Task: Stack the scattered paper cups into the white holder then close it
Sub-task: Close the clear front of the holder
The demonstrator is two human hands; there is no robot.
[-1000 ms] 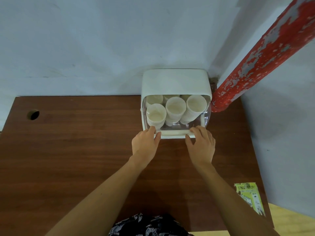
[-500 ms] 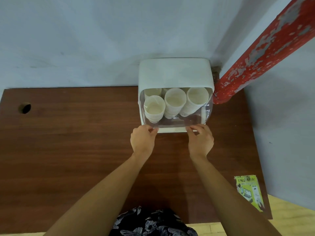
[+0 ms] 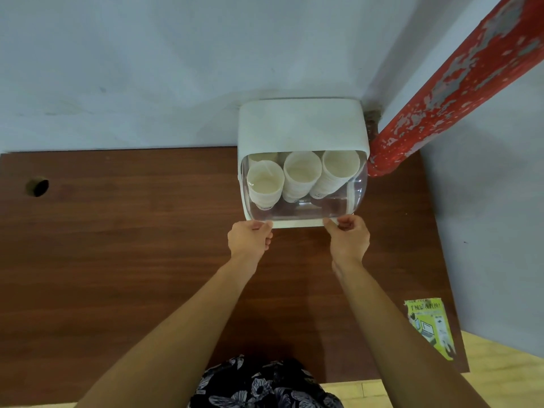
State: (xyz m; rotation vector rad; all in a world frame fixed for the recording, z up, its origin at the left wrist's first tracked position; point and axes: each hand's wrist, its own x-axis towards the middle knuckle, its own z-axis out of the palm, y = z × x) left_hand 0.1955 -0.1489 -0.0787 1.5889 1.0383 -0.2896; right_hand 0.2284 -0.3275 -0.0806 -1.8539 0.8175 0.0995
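The white holder (image 3: 300, 125) stands at the back of the brown table against the wall. Its clear curved cover (image 3: 357, 189) hangs down over the front, reaching nearly to the white base edge. Behind the cover stand several stacks of paper cups (image 3: 301, 178), mouths facing me. My left hand (image 3: 250, 238) has its fingers curled on the cover's lower left edge. My right hand (image 3: 348, 238) pinches the cover's lower right edge.
A red peeling pipe (image 3: 459, 83) slants down into the corner just right of the holder. A green leaflet (image 3: 429, 328) lies on the table's right front corner. A cable hole (image 3: 37, 187) sits at the far left of the brown table (image 3: 132, 245).
The clear cover has come down over the cups, from partly raised to nearly at the base. Both hands followed its lower edge toward me and curled their fingers.
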